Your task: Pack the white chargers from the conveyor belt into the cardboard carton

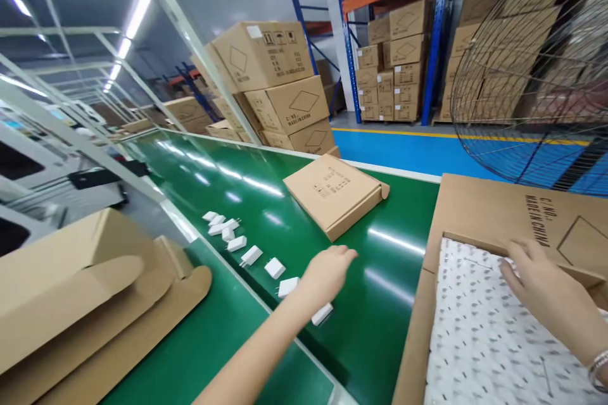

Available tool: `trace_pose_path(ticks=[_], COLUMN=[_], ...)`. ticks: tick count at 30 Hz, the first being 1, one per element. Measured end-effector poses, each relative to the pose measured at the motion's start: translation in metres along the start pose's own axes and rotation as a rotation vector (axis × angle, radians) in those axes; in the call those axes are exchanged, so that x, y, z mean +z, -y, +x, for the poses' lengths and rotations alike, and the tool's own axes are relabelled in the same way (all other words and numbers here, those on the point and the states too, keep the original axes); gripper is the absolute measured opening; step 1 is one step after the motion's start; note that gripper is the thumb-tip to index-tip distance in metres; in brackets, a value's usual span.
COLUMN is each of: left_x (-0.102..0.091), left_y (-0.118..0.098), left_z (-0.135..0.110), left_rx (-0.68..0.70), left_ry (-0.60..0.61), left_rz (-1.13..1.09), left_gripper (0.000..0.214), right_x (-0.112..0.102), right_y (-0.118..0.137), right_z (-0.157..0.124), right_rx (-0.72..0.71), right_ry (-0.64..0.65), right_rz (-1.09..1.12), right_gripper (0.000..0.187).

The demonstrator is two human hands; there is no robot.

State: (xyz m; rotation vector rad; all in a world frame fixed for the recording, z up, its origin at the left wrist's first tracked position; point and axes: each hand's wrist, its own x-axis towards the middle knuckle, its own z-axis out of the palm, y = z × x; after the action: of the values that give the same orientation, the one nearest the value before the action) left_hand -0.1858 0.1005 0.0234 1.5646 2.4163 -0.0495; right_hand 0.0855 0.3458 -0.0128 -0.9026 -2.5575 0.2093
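Observation:
My left hand (327,273) hovers over the green conveyor belt (247,215) with its fingers curled in; whatever it may hold is hidden. Near it, a loose line of white power adapters (275,268) lies on the belt, and another white adapter (322,314) sits just beyond my forearm. My right hand (539,275) is over an opened carton (430,285), thumb and fingers apart, near its far inner edge. Tightly packed rows of small white pieces with dark marks (479,329) fill the carton. A flat closed cardboard box (332,188) rests on the belt ahead of my left hand.
Flattened-looking brown cartons with rounded flaps (104,291) stand at left. Stacked shipping cartons (289,101) rise behind the belt. A large wire fan guard (532,69) stands at right, before orange and blue racking (434,38). White frame posts (199,50) run along the line.

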Motion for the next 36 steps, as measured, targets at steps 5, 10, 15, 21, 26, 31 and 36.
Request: trace_pose_path(ticks=[5, 10, 15, 21, 26, 31, 36], left_x=[0.036, 0.070, 0.067, 0.053, 0.058, 0.064, 0.068], left_y=[0.090, 0.116, 0.107, 0.032, -0.037, -0.064, -0.071], left_z=[-0.044, -0.051, -0.062, -0.093, -0.102, -0.103, -0.107], left_rx=[-0.285, -0.352, -0.247, 0.117, 0.398, 0.584, 0.608], left_ry=[0.095, 0.040, -0.139, -0.473, -0.578, -0.643, -0.622], left_rz=[0.040, -0.110, -0.318, -0.976, -1.094, -1.088, -1.090], left_gripper=[0.043, 0.035, 0.036, 0.032, 0.037, 0.052, 0.061], right_x=[0.041, 0.109, 0.109, 0.031, 0.004, -0.003, -0.004], right_y=[0.141, 0.255, 0.256, 0.192, 0.167, 0.154, 0.145], right_z=[0.001, -0.013, -0.008, -0.033, -0.089, -0.120, -0.131], right_rx=[-0.418, -0.683, -0.566, -0.309, -0.133, -0.094, -0.082], right_ry=[0.293, 0.537, 0.607, 0.486, 0.406, 0.315, 0.288], right_rz=[0.071, 0.133, 0.249, 0.696, 0.992, 1.030, 1.058], right_gripper=[0.025, 0.032, 0.018, 0.032, 0.035, 0.038, 0.040])
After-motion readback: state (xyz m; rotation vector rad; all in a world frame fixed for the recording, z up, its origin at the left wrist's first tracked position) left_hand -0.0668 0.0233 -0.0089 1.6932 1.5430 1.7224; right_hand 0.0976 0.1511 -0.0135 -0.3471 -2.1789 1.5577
